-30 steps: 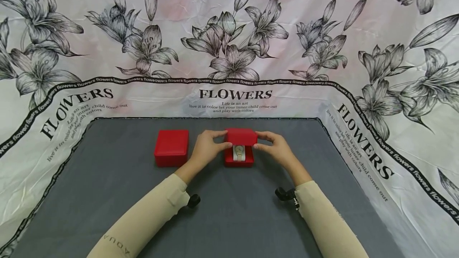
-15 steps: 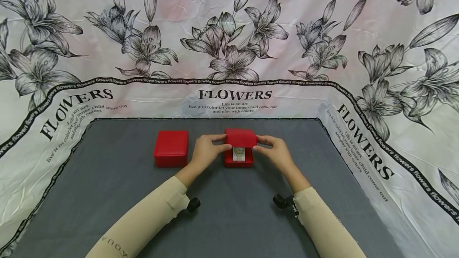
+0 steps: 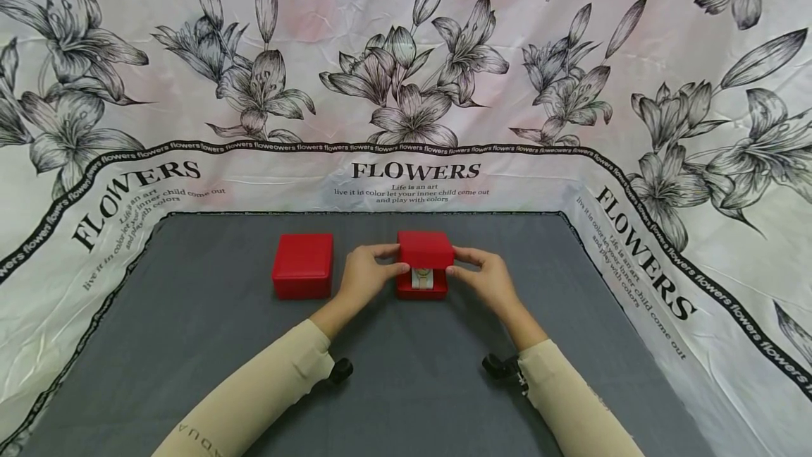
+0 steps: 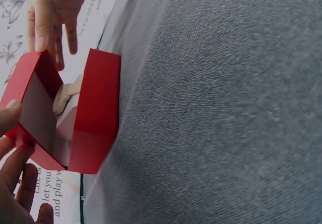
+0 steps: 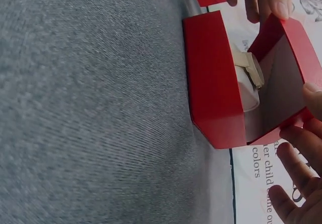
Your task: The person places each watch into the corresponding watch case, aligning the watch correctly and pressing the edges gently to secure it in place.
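In the head view, a red watch box (image 3: 421,295) sits on the grey cloth with its lid (image 3: 425,250) partly raised. Inside, a light-strapped watch (image 3: 422,276) is wrapped round a white cushion (image 5: 245,90), half covered by the lid from above. My left hand (image 3: 363,275) pinches the left side of the lid between thumb and fingers. On the opposite side, my right hand (image 3: 491,282) grips the lid the same way. Both wrist views show the lid leaning over the base, joined at the back edge, its pale lining facing the watch.
A second red box (image 3: 303,266), its lid down, stands to the left of my left hand. Grey cloth (image 3: 406,386) spreads in front, bordered by white flower-printed fabric (image 3: 416,189) behind. Each wrist carries a black camera mount (image 3: 501,367).
The lid has tilted a little farther down toward the front, covering more of the watch. Both hands have moved slightly down with it. The other red box stays in place.
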Demonstrator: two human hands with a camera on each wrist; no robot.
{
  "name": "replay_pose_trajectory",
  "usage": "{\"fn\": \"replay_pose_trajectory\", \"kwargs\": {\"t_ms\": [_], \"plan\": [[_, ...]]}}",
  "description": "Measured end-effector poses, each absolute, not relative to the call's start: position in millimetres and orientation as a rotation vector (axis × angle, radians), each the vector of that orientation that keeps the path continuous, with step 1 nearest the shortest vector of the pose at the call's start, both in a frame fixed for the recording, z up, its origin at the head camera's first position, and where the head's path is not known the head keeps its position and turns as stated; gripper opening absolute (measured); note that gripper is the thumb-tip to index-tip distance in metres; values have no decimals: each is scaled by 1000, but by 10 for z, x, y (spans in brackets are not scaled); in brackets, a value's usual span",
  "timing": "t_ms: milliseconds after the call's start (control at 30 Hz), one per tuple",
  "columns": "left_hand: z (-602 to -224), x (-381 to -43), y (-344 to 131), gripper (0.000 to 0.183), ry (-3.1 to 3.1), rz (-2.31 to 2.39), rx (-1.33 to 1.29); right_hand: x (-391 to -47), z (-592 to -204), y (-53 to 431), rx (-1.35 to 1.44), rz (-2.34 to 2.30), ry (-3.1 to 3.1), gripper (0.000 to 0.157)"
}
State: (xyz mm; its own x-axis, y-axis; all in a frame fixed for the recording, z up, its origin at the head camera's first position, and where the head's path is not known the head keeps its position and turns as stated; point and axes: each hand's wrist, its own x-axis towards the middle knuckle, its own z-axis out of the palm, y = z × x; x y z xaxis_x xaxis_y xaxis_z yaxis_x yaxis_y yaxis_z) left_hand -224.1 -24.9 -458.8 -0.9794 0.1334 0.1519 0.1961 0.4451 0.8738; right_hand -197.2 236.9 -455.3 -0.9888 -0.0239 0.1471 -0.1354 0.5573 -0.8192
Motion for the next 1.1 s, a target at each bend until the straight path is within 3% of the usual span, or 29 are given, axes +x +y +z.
{"fn": "replay_pose_trajectory", "kwargs": {"t_ms": [1100], "plan": [[-4819, -2063, -256, 42, -2554, -1602, -294, -1841, -4700, 2321, 95, 1432, -2654, 44]]}}
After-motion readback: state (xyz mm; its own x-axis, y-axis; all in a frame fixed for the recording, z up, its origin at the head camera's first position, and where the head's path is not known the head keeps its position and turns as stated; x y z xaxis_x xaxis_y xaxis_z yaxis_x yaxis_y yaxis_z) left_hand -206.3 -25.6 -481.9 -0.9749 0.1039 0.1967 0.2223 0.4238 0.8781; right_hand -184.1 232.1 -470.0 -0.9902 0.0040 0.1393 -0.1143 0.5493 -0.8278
